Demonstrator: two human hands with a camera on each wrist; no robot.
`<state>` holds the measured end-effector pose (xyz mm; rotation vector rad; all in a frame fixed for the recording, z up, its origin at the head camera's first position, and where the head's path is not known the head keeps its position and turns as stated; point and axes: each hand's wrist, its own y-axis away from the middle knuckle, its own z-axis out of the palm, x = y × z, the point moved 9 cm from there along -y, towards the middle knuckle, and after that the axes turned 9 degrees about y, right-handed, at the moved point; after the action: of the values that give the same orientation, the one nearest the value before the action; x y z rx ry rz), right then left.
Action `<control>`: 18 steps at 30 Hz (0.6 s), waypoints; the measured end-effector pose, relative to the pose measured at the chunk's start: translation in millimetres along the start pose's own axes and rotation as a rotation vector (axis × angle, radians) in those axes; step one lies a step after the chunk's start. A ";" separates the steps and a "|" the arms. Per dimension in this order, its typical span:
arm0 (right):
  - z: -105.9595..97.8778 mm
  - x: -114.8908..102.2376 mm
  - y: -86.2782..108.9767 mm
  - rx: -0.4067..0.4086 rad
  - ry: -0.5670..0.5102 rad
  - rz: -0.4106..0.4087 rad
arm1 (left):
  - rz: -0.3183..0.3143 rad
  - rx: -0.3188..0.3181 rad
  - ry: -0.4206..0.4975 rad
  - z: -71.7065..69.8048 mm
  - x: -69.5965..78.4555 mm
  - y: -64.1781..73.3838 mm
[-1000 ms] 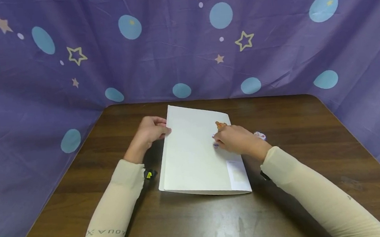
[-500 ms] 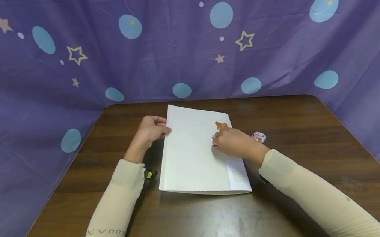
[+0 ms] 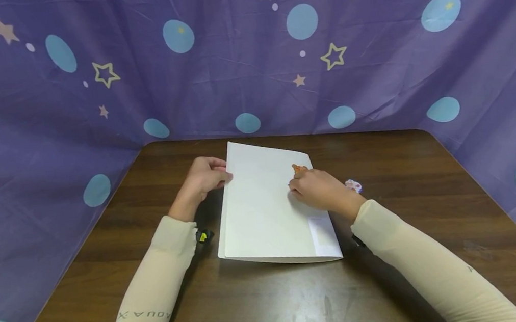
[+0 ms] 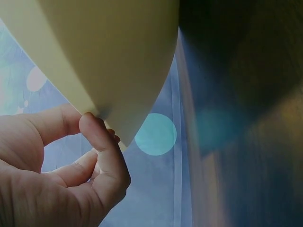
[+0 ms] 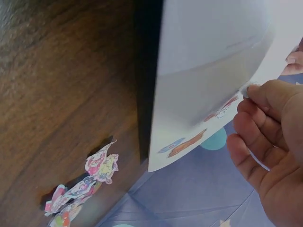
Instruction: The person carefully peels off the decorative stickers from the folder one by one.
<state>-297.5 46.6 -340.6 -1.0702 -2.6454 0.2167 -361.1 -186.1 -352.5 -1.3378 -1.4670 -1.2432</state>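
A white folder (image 3: 262, 206) stands raised at a slant over the wooden table, slightly bowed. My left hand (image 3: 206, 176) pinches its left edge; in the left wrist view the thumb and a finger meet on the card. Over the right part of the cover, my right hand (image 3: 320, 189) pinches a small pale sticker (image 5: 245, 90) against the surface, mostly hidden by the fingertips. Beyond those fingers, an orange-brown bear sticker (image 3: 299, 168) lies on the cover. The right wrist view also shows a red-and-white sticker (image 5: 222, 111) on it.
Several loose colourful stickers (image 5: 102, 165) lie on the table (image 3: 408, 194) right of the folder, partly behind my right wrist in the head view. A pale rectangular label (image 3: 324, 236) sits at the cover's lower right. A purple patterned curtain (image 3: 239, 55) hangs behind the table.
My right hand has shifted slightly down and back up on the cover, now hiding the bear's lower part. Purplish bits seen by the fingertips earlier are mostly covered. The left hand keeps its place.
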 end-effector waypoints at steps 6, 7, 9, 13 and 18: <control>2.2 10.6 -0.3 -0.026 -0.094 0.056 | -0.004 0.003 0.001 -1.4 -0.2 0.7; 1.8 12.4 -0.1 -0.024 -0.099 0.060 | -0.004 0.003 0.000 -1.4 -0.4 0.6; -0.4 15.1 1.0 -0.014 -0.107 0.068 | -0.002 0.001 -0.001 -1.2 -0.5 0.5; -3.6 21.8 5.9 -0.022 -0.108 0.086 | 0.009 -0.006 0.007 -0.5 0.8 0.2; -5.7 34.1 14.8 -0.041 -0.091 0.124 | 0.016 -0.002 0.011 -0.6 2.0 0.9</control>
<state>-309.5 81.2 -332.0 -1.2678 -2.6759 0.2421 -360.5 -186.3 -350.3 -1.3391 -1.4453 -1.2403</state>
